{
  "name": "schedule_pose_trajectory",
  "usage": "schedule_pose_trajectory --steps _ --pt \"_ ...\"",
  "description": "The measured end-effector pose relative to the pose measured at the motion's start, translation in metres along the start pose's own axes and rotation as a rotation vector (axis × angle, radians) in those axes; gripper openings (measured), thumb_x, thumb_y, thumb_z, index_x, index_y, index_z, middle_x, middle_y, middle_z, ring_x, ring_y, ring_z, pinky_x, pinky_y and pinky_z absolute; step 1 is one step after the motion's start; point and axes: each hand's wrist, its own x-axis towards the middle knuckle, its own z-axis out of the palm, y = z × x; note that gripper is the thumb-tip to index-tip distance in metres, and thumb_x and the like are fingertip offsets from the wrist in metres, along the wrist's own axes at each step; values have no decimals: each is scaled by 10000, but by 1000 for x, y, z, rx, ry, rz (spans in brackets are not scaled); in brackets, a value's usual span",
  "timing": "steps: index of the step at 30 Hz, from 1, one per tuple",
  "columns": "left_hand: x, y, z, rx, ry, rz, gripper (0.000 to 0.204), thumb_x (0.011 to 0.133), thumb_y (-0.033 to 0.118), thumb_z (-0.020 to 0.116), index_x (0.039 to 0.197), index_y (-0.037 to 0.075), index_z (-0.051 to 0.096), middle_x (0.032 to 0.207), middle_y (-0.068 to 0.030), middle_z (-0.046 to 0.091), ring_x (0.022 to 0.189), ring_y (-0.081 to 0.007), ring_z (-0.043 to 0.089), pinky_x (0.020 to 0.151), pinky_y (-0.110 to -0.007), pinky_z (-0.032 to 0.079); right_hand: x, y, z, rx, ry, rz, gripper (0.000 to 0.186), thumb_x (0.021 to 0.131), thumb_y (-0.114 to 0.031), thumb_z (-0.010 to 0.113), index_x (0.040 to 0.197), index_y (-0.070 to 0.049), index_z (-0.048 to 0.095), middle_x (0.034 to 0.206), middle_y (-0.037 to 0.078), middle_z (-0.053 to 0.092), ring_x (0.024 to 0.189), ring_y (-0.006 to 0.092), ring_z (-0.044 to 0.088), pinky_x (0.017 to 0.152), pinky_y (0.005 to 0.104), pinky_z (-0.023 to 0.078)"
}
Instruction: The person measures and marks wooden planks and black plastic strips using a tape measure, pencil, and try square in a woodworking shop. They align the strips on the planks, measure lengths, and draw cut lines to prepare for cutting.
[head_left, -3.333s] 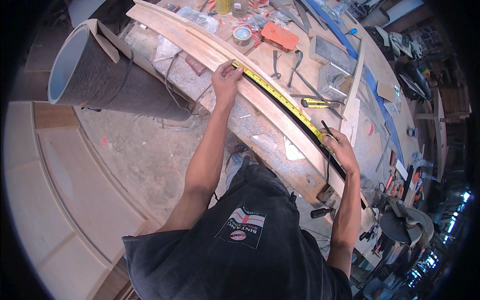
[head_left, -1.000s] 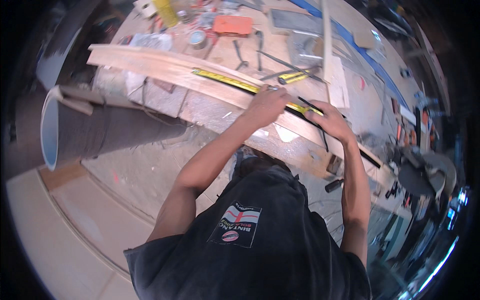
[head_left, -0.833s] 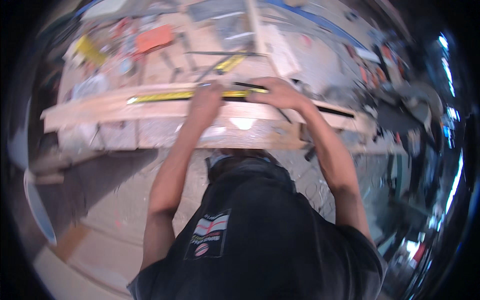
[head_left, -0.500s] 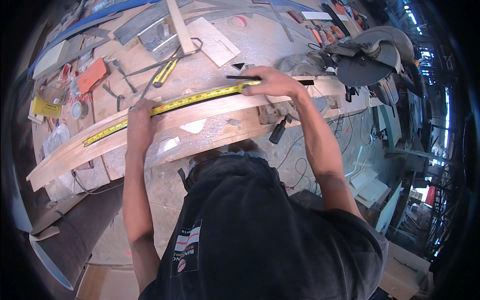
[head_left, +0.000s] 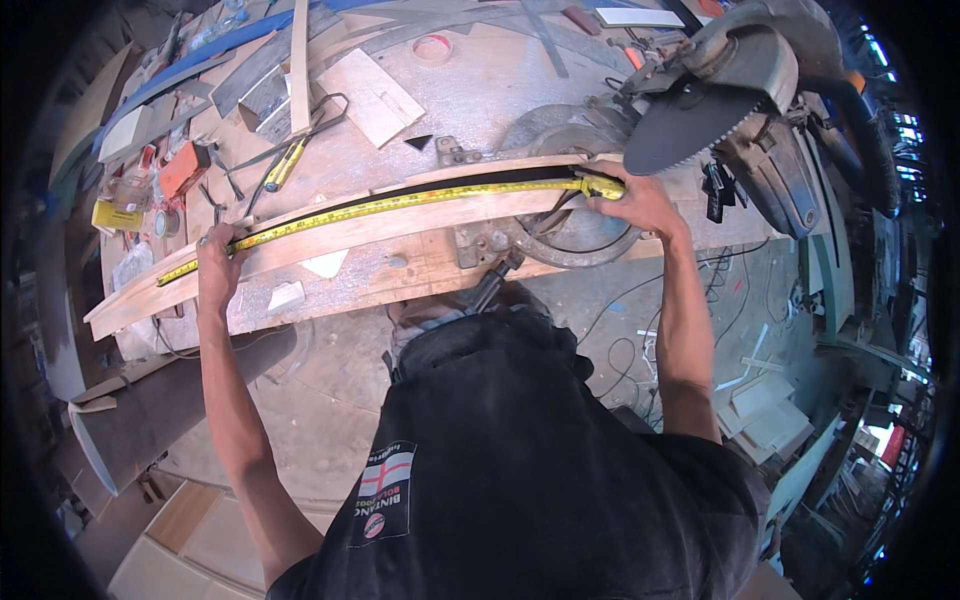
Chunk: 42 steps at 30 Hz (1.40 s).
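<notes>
A long pale wooden strip [head_left: 400, 221] with a black band along it lies across the front of the workbench, over the saw's round base [head_left: 565, 246]. A yellow tape measure [head_left: 400, 202] is drawn out along the strip. My left hand [head_left: 219, 258] is closed round the strip and the tape's blade near its left part. My right hand [head_left: 633, 203] grips the tape measure's case near the strip's right part, just below the large dark saw blade [head_left: 690, 130].
The workbench [head_left: 420, 270] carries an orange box [head_left: 183, 168], a yellow utility knife [head_left: 284, 167], wood offcuts [head_left: 372, 97] and tins at the back. A large roll [head_left: 180, 420] lies at lower left. Cables and boards [head_left: 762, 410] are on the floor at right.
The view has swung toward the saw at right. My hands were close together at mid-strip and are now wide apart, with more tape drawn out between them.
</notes>
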Motion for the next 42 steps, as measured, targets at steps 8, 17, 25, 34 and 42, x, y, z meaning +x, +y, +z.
schedule_pose_trajectory --steps 8,17,25,34,42 --pt "0 -1 3 73 -14 -99 332 731 -69 845 1016 -1 688 983 -195 728 951 -365 727 863 -452 557 -1 32 -37 -28 -27 26 598 835 -431 808 1369 -175 734 1252 147 770 1162 348 721 1008 423 543" --pt "-1 -4 8 38 22 -131 342 709 -74 847 1006 11 701 985 -198 734 917 -392 725 832 -466 557 -1 32 -35 -79 -31 -43 567 884 -508 758 1373 -223 740 1261 106 774 1158 324 727 993 407 550" --pt "4 30 -2 261 -57 -117 674 673 197 979 1269 100 679 1232 -171 699 1198 -388 647 993 -511 498 -4 28 -36 -100 -21 -46 554 892 -517 741 1369 -235 743 1248 109 777 1151 337 725 987 418 552" --pt "60 289 129 -177 203 268 645 867 476 863 1346 81 685 1330 -171 654 1287 -386 603 1115 -548 435 0 35 -34 -56 -38 -66 534 883 -475 772 1354 -224 749 1213 120 783 1122 343 734 973 425 556" --pt "90 420 208 -215 169 187 244 941 256 781 1127 100 769 1141 -76 647 1139 -321 592 982 -558 382 1 43 -30 -38 0 -130 510 880 -466 769 1330 -227 755 1203 133 779 1115 351 730 961 439 556"
